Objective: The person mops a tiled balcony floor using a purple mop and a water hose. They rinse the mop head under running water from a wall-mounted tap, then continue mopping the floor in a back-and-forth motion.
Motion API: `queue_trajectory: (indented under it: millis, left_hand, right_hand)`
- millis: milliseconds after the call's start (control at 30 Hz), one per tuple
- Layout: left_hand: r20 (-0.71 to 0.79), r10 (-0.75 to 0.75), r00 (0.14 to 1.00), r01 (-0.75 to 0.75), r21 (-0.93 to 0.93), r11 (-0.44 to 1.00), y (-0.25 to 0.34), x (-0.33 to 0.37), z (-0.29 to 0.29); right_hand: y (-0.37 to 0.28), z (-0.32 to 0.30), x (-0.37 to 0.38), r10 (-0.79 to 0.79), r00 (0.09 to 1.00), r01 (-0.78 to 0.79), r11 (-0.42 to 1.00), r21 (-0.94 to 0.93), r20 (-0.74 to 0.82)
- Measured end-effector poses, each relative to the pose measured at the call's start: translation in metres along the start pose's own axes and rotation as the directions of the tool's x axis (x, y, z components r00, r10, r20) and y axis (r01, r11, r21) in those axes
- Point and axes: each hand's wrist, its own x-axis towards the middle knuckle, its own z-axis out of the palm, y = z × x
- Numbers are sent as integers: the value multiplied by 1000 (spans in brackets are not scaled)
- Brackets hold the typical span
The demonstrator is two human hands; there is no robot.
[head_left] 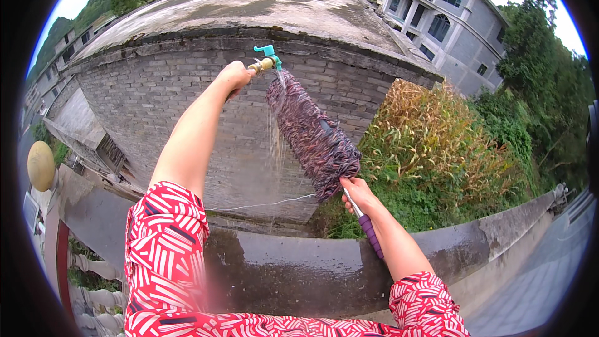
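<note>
My left hand point(234, 77) is stretched far forward over the ledge, closed around the brass stem of a teal-handled water tap point(267, 61). A stream of water runs from the tap's spout onto the far end of a shaggy, dark purple-brown duster point(315, 137). Dirty water drips from the duster's left side. My right hand point(358, 196) is closed on the duster's silver handle, just below the shaggy head. The handle's purple ribbed grip point(370, 236) extends down beside my right forearm. The duster is tilted, its far end up and left.
A wet concrete ledge point(293, 274) runs across in front of me. Beyond it stands a brick wall point(187, 106) under a flat concrete roof point(249, 9). A thin white line point(268, 205) crosses low on the wall. Dry corn plants point(430, 131) grow at right; a round post knob point(41, 165) stands at left.
</note>
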Motion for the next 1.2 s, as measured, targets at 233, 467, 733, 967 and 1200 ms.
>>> queue_trajectory:
  millis: [233,467,733,967,1200]
  left_hand:
    - [-6,7,1000,-7,0,1000,2,0,5]
    - [49,-3,999,4,-21,1000,-2,-5,22]
    - [64,30,998,-28,-30,999,5,-9,30]
    - [72,22,997,-23,7,1000,10,-13,36]
    - [76,-21,997,22,-11,1000,-3,-5,52]
  right_hand:
    - [-1,0,-1,-17,1000,17,999,-39,11]
    - [5,-4,6,-18,1000,18,1000,24,-2]
    - [9,-10,11,-16,1000,17,997,73,-16]
    - [4,-9,5,-21,1000,22,997,81,-10]
    - [12,-15,15,-21,999,13,986,166,48]
